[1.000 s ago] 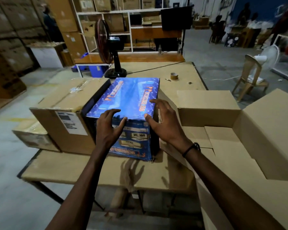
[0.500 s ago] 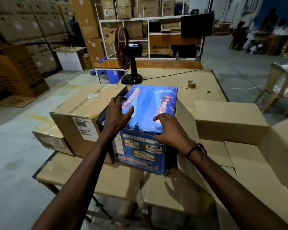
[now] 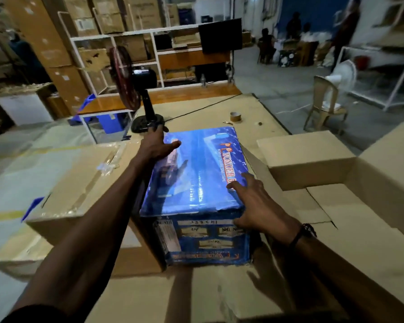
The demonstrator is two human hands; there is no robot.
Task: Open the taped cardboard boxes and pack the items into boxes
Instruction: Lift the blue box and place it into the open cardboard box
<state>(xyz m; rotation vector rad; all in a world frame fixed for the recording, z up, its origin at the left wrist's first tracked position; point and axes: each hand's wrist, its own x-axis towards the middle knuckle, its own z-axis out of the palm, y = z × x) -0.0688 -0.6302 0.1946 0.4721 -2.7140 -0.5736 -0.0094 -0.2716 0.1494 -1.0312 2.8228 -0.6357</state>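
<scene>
The blue tape carton [image 3: 194, 173] is sitting near the middle of the cardboard-covered table [image 3: 196, 297], toward its near edge, wedged between a taped brown box [image 3: 79, 183] on its left and a large open cardboard box [image 3: 336, 183] on its right. The person's left hand [image 3: 155, 144] is reaching across to the carton's far left corner, fingers curling over the far edge and thumb lying on the glossy top. The right hand [image 3: 254, 203] is clasping the near right corner, fingers spread on the top and thumb pressing the labelled front face. A pedestal fan [image 3: 131, 89] is standing at the table's far edge, with a tape roll [image 3: 235, 117] lying to its right.
</scene>
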